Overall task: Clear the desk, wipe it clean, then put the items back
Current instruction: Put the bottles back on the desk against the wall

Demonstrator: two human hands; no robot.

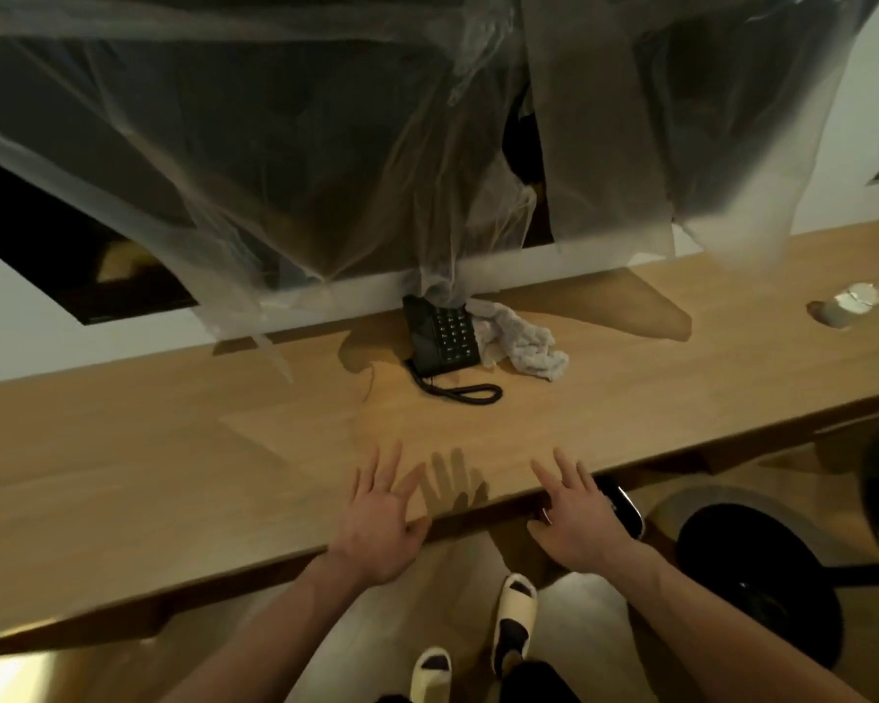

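Both hands hang over the near edge of the wooden tabletop (pixel 123 449), fingers spread and straight, each grip wide and holding nothing: the left hand (pixel 379 520) at about 7 o'clock, the right hand (pixel 574 515) at about 5 o'clock. At 12 o'clock from them, well apart, sits a black telephone (pixel 440 339) with its coiled cord, a crumpled grey cloth (pixel 521 345) touching its 3 o'clock side.
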